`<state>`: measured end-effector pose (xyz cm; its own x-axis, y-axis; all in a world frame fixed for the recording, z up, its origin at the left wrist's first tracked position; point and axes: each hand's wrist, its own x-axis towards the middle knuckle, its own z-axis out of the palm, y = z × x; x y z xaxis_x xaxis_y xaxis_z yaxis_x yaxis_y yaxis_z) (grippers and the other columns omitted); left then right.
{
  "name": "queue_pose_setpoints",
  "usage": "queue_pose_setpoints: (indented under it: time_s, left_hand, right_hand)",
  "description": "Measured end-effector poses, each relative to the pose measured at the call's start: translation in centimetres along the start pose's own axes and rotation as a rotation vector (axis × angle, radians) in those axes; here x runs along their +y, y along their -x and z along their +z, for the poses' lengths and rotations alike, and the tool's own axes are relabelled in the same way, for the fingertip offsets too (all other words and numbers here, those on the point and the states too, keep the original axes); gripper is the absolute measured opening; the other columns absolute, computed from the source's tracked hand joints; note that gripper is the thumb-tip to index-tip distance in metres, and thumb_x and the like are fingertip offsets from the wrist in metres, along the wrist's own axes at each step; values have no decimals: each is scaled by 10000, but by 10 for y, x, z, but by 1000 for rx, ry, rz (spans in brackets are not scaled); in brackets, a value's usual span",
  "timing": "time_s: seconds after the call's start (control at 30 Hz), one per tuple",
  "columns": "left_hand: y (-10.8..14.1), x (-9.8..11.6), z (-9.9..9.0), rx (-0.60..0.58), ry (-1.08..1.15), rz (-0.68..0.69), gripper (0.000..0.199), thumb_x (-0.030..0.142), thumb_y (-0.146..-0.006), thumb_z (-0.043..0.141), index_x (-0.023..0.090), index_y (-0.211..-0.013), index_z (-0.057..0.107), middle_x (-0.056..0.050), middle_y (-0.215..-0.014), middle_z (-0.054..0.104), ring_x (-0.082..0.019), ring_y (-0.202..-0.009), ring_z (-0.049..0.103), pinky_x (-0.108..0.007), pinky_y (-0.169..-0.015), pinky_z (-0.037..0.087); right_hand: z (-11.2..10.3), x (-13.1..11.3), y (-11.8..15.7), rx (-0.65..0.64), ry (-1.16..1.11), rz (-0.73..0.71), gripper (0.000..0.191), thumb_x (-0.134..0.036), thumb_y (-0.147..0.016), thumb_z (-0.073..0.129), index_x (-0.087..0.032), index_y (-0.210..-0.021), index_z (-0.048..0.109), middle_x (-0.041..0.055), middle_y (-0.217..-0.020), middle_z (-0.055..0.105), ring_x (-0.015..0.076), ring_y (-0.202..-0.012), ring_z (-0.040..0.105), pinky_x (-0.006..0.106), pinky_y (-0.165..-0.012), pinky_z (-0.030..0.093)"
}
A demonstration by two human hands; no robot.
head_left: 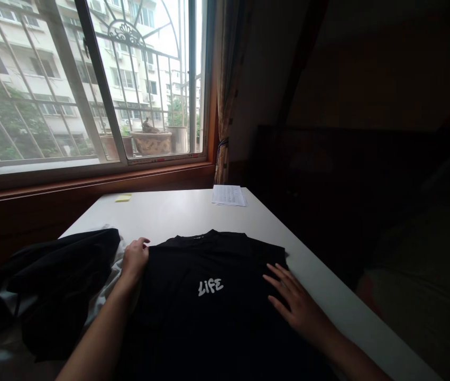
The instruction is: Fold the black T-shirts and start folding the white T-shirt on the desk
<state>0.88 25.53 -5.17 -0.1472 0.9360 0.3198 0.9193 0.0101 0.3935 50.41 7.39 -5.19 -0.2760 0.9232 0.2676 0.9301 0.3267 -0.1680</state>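
Observation:
A black T-shirt (pixel 209 323) lies spread on the white table, its collar toward the window and light "Life" lettering on its chest. At its left shoulder, my left hand (pixel 135 259) is closed with curled fingers on the edge of the cloth; the fingertips are partly hidden. My right hand (pixel 292 301) rests on the shirt's right side below the sleeve, fingers spread and nothing held. The lower part of the shirt is lost in shadow.
A heap of black and white clothes (pixel 62 275) lies to the left of my left forearm. Printed papers (pixel 228 196) and a yellow note (pixel 122 198) are at the far end of the white table (pixel 161 206). Beyond stands a barred window (pixel 125 95) with a curtain (pixel 227 95).

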Motion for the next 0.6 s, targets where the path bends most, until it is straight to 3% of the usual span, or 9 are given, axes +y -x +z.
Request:
queue_pose_setpoints:
  time_s: [0.17, 0.27, 0.37, 0.5, 0.6]
  left_hand:
    - [7, 18, -13, 34, -94, 53, 305, 142, -908, 507, 176, -1154, 684, -147, -1167, 615, -318, -1123, 578, -456, -1001, 460]
    - [24, 43, -20, 9, -115, 311, 355, 254, -944, 547, 212, -1285, 634, -132, -1370, 546, -325, -1294, 483, -459, -1080, 429]
    - [60, 63, -19, -48, -132, 579, 415, 374, -997, 494, 210, -1366, 588, -113, -1471, 521, -320, -1411, 404, -485, -1153, 375]
    - [112, 65, -7, -197, -224, 552, 577, 546, -1012, 418, 234, -1494, 473, -84, -1603, 385, -355, -1497, 284, -599, -1170, 311]
    - [132, 58, -3, -259, -254, 519, 629, 567, -1018, 385, 258, -1565, 350, -52, -1640, 290, -327, -1517, 241, -595, -1205, 239]
  right_hand:
    - [-9, -39, 18, -152, -67, -78, 531, -480, -1020, 450, -421, -1540, 355, -43, -1650, 263, 290, -1529, 202, 577, -1220, 257]
    - [-9, -43, 24, -211, -111, -78, 543, -466, -1034, 423, -416, -1560, 300, -35, -1636, 292, 279, -1519, 235, 582, -1228, 230]
    - [-7, -41, 26, -224, -140, -63, 552, -469, -1032, 430, -413, -1563, 289, -31, -1633, 292, 277, -1512, 255, 575, -1229, 233]
    - [-2, -41, 29, -197, -141, -53, 552, -468, -1028, 436, -413, -1559, 293, -37, -1630, 292, 272, -1507, 267, 559, -1228, 250]
    - [2, -44, 33, -169, -120, -52, 547, -458, -1030, 435, -402, -1558, 302, -32, -1626, 303, 271, -1499, 291, 540, -1225, 269]
